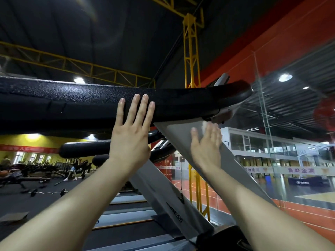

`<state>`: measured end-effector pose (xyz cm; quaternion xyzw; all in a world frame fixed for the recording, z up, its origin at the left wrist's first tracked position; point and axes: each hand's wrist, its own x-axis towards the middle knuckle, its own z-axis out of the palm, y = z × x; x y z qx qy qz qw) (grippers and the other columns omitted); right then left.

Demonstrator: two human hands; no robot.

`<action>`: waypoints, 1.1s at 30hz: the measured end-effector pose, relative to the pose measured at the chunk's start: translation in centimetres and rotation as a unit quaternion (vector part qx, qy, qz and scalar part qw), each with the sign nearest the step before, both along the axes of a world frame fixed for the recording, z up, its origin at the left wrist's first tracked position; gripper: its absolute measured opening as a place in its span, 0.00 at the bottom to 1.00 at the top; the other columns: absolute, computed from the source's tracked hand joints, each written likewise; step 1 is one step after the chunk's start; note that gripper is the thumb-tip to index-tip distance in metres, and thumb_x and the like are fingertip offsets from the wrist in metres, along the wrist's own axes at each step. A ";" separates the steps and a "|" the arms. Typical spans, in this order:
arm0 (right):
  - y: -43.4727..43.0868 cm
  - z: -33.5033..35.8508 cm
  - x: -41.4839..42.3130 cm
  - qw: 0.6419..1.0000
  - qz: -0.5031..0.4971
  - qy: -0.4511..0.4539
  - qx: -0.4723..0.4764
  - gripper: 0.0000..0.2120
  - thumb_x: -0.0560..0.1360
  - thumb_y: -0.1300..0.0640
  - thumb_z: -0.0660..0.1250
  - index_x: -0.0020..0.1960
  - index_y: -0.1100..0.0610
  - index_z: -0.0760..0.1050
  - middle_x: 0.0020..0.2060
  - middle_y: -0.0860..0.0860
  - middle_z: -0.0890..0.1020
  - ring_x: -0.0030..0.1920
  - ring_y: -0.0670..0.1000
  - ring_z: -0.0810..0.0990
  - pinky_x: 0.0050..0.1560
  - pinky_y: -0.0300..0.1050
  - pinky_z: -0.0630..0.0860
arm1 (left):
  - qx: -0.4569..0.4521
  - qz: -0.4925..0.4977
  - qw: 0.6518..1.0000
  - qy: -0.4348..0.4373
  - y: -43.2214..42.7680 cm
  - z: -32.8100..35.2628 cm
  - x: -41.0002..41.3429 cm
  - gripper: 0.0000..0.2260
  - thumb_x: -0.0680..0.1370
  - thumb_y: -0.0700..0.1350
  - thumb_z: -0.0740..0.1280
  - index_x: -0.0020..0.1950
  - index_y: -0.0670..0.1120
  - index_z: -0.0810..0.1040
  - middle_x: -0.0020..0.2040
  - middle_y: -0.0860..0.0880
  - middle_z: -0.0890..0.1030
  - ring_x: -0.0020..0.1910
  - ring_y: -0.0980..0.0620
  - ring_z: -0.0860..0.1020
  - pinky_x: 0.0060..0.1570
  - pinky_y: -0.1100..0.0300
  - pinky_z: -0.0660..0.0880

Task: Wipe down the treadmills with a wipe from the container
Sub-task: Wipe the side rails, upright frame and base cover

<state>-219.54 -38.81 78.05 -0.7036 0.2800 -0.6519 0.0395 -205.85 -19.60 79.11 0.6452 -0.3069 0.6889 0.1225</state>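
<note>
My left hand lies flat, fingers straight, on the black rail. My right hand, fingers straight too, presses the wipe against the grey post just under it.

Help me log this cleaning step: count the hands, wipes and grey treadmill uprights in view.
hands: 2, the left hand and the right hand
wipe: 1, under the right hand
grey uprights: 2
Total: 5
</note>
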 end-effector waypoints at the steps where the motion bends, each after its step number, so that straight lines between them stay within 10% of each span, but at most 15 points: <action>1: 1.3 -0.5 1.2 0.996 -0.014 0.030 -0.079 0.40 0.84 0.30 0.42 0.87 0.51 0.40 0.86 0.50 0.39 0.85 0.49 0.33 0.85 0.57 0.38 | 0.000 0.003 1.000 0.000 -0.1 0.0 0.0 0.53 0.78 0.58 0.67 0.85 0.42 0.31 0.86 0.39 0.32 0.85 0.39 0.33 0.83 0.34 0.41; 4: 2.4 -2.3 2.4 0.971 -0.023 0.087 -0.221 0.38 0.86 0.33 0.48 0.87 0.49 0.35 0.85 0.49 0.35 0.84 0.48 0.31 0.85 0.53 0.37 | -0.002 0.004 1.000 -0.004 -0.1 -0.1 0.1 0.51 0.78 0.56 0.66 0.85 0.42 0.30 0.85 0.39 0.31 0.85 0.39 0.32 0.83 0.34 0.41; 8: 0.7 -2.3 1.6 0.992 -0.039 0.027 -0.121 0.37 0.86 0.32 0.44 0.86 0.48 0.34 0.85 0.49 0.34 0.84 0.49 0.31 0.85 0.60 0.45 | 0.001 0.013 1.000 0.001 0.0 -0.1 0.1 0.52 0.78 0.54 0.66 0.85 0.42 0.30 0.85 0.39 0.31 0.85 0.39 0.32 0.83 0.34 0.41; 16: 2.8 -3.3 2.2 0.961 -0.011 0.104 -0.257 0.36 0.87 0.37 0.50 0.87 0.49 0.38 0.85 0.50 0.35 0.85 0.51 0.34 0.86 0.58 0.43 | 0.000 0.020 1.000 0.003 0.0 -0.3 -0.4 0.50 0.80 0.56 0.63 0.84 0.41 0.29 0.85 0.38 0.30 0.85 0.37 0.32 0.83 0.34 0.42; 22: -4.2 -2.1 -2.7 0.998 0.016 -0.019 0.056 0.38 0.82 0.28 0.38 0.87 0.44 0.42 0.87 0.48 0.43 0.86 0.50 0.39 0.85 0.60 0.45 | -0.022 -0.032 0.999 0.025 -0.7 -0.4 -1.3 0.43 0.83 0.67 0.51 0.87 0.45 0.36 0.87 0.38 0.35 0.86 0.38 0.34 0.82 0.31 0.43; 28: -1.0 -1.3 -0.7 0.976 0.063 0.067 -0.197 0.29 0.89 0.40 0.47 0.87 0.45 0.45 0.86 0.43 0.41 0.84 0.43 0.35 0.85 0.49 0.38 | 0.010 -0.093 0.996 -0.015 -3.5 -0.8 -3.3 0.35 0.85 0.63 0.45 0.89 0.46 0.48 0.88 0.39 0.43 0.87 0.42 0.40 0.83 0.33 0.46; 33: -10.7 -9.4 -6.3 0.997 0.003 -0.016 0.076 0.33 0.85 0.31 0.38 0.86 0.40 0.37 0.85 0.40 0.38 0.84 0.44 0.35 0.85 0.60 0.45 | 0.124 -0.146 0.976 -0.100 -7.3 -1.6 -4.6 0.31 0.88 0.58 0.48 0.88 0.43 0.56 0.88 0.40 0.50 0.88 0.43 0.45 0.84 0.38 0.49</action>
